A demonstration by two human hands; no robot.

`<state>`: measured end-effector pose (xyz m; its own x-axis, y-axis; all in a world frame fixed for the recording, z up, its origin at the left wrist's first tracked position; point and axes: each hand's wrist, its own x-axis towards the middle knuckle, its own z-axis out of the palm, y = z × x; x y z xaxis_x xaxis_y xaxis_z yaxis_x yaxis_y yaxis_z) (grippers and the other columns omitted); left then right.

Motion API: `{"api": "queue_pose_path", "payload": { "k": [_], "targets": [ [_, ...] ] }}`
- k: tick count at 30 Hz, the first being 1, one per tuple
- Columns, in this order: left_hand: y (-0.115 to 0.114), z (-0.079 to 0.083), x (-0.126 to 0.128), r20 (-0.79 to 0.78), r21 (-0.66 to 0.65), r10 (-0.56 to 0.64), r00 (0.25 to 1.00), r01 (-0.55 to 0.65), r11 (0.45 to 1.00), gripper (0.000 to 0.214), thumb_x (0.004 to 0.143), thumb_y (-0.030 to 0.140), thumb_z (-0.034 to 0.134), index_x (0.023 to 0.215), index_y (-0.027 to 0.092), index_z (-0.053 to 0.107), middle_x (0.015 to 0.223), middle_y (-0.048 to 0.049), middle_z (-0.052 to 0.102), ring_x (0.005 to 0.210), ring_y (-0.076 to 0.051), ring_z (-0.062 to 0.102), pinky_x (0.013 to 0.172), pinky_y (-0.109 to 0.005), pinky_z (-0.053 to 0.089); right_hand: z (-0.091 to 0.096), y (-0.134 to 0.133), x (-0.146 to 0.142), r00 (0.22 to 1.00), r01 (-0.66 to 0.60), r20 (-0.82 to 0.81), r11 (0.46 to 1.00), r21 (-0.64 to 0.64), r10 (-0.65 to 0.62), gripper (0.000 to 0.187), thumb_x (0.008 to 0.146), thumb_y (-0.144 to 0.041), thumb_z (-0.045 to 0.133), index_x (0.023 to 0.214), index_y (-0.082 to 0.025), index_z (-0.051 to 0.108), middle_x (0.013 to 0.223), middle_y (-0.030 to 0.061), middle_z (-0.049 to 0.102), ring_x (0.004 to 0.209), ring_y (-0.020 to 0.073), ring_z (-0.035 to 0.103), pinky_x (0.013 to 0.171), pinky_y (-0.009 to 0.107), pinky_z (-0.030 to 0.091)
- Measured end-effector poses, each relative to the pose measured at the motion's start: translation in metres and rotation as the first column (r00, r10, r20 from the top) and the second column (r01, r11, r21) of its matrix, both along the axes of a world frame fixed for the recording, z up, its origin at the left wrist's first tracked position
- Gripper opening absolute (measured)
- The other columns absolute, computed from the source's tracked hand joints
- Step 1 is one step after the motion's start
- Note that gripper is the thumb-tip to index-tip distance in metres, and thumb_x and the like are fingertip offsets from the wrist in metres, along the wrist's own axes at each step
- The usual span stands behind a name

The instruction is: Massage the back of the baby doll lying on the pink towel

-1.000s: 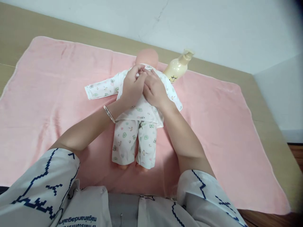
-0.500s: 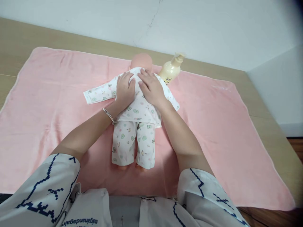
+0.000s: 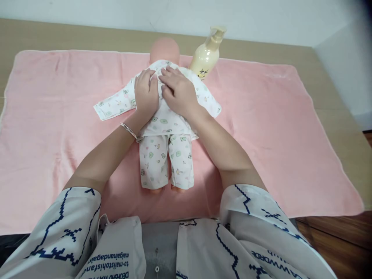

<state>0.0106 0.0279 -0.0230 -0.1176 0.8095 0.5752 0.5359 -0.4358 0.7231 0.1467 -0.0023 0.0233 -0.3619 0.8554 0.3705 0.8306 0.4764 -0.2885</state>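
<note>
A baby doll (image 3: 165,50) lies on a pink blanket with its bare, smooth head away from me and its feet towards me. It wears a white printed top (image 3: 171,122) and matching trousers (image 3: 154,161). No face shows on the doll. My left hand (image 3: 146,92) rests on the left side of the upper body, fingers laid out on the cloth. Opposite it, my right hand (image 3: 179,92) lies on the other side near the shoulder, its fingers stretched flat. Neither hand grips anything. The sleeves spread out to both sides; no doll hands are visible.
The pink blanket (image 3: 261,135) covers most of a light wooden table (image 3: 328,89). A cream pump bottle (image 3: 207,54) leans at the doll's upper right, beside its head. A white wall (image 3: 261,19) rises behind the table.
The head view has tilted, so the doll, bottle and blanket sit higher in the picture. Both hands stay on the doll's upper body, with only a slight shift.
</note>
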Motion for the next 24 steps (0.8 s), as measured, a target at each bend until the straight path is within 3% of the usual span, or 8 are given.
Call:
{"api": "queue_pose_path", "payload": {
  "k": [3, 6, 11, 14, 17, 21, 24],
  "targets": [
    [-0.003, 0.002, 0.001, -0.017, 0.003, 0.008, 1.000, -0.008, 1.000, 0.021, 0.099, 0.024, 0.038, 0.104, 0.024, 0.058, 0.114, -0.0009, 0.066, 0.111, -0.017, 0.056, 0.106, -0.040, 0.046, -0.003, 0.008, 0.010, 0.994, 0.088, -0.072, 0.996, 0.011, -0.087, 0.041, 0.101, -0.032, 0.033, 0.135, -0.026, 0.054, 0.142, 0.0026, 0.053, 0.141, 0.0241, 0.039, 0.115, 0.047, 0.039],
    [-0.005, 0.004, 0.002, -0.058, -0.029, 0.034, 0.998, -0.036, 0.999, 0.020, 0.098, 0.022, 0.040, 0.104, 0.028, 0.058, 0.117, 0.0001, 0.065, 0.115, -0.016, 0.054, 0.109, -0.038, 0.044, 0.000, -0.001, 0.004, 0.977, 0.205, -0.060, 0.979, 0.008, -0.205, 0.041, 0.101, -0.030, 0.035, 0.137, -0.018, 0.052, 0.143, 0.0088, 0.052, 0.138, 0.0270, 0.042, 0.116, 0.046, 0.038],
    [-0.011, 0.007, 0.005, -0.232, -0.033, 0.067, 0.970, -0.077, 0.996, 0.028, 0.089, 0.014, 0.044, 0.113, 0.020, 0.059, 0.130, -0.0050, 0.060, 0.133, -0.021, 0.045, 0.120, -0.046, 0.030, 0.008, -0.024, -0.015, 0.988, 0.141, 0.066, 0.990, -0.007, -0.141, 0.045, 0.100, -0.025, 0.031, 0.139, -0.013, 0.051, 0.149, 0.0099, 0.044, 0.144, 0.0289, 0.032, 0.124, 0.044, 0.024],
    [-0.014, 0.012, 0.005, -0.280, -0.041, 0.060, 0.958, -0.074, 0.996, 0.033, 0.089, 0.016, 0.041, 0.116, 0.024, 0.058, 0.141, -0.0026, 0.053, 0.142, -0.020, 0.035, 0.125, -0.044, 0.020, 0.007, -0.016, -0.009, 0.993, 0.107, 0.057, 0.994, -0.012, -0.106, 0.046, 0.098, -0.025, 0.030, 0.139, -0.022, 0.050, 0.150, 0.0006, 0.043, 0.145, 0.0222, 0.031, 0.124, 0.044, 0.027],
    [-0.014, 0.014, 0.004, -0.288, -0.050, 0.004, 0.958, -0.019, 0.999, 0.035, 0.090, 0.021, 0.039, 0.121, 0.026, 0.054, 0.139, -0.0039, 0.054, 0.139, -0.019, 0.038, 0.123, -0.040, 0.025, 0.002, -0.002, 0.002, 0.986, 0.166, -0.026, 0.986, -0.017, -0.166, 0.044, 0.098, -0.029, 0.030, 0.137, -0.029, 0.050, 0.147, -0.0029, 0.046, 0.142, 0.0179, 0.035, 0.121, 0.044, 0.034],
    [-0.009, 0.011, 0.004, -0.247, -0.092, 0.000, 0.969, -0.023, 0.995, 0.035, 0.088, 0.026, 0.042, 0.122, 0.024, 0.051, 0.127, -0.0067, 0.058, 0.123, -0.021, 0.047, 0.114, -0.041, 0.036, -0.001, 0.000, 0.005, 0.968, 0.246, -0.053, 0.969, 0.002, -0.245, 0.042, 0.099, -0.031, 0.031, 0.134, -0.021, 0.051, 0.143, 0.0075, 0.051, 0.138, 0.0229, 0.042, 0.114, 0.043, 0.040],
    [-0.004, 0.009, 0.004, -0.221, -0.151, -0.005, 0.975, -0.029, 0.988, 0.039, 0.091, 0.046, 0.041, 0.124, 0.027, 0.049, 0.130, -0.0041, 0.056, 0.126, -0.021, 0.042, 0.116, -0.044, 0.032, -0.001, -0.008, 0.000, 0.957, 0.290, -0.009, 0.957, 0.017, -0.290, 0.040, 0.100, -0.030, 0.030, 0.127, -0.014, 0.055, 0.136, 0.0153, 0.056, 0.133, 0.0292, 0.047, 0.109, 0.046, 0.043]
  ]
}}
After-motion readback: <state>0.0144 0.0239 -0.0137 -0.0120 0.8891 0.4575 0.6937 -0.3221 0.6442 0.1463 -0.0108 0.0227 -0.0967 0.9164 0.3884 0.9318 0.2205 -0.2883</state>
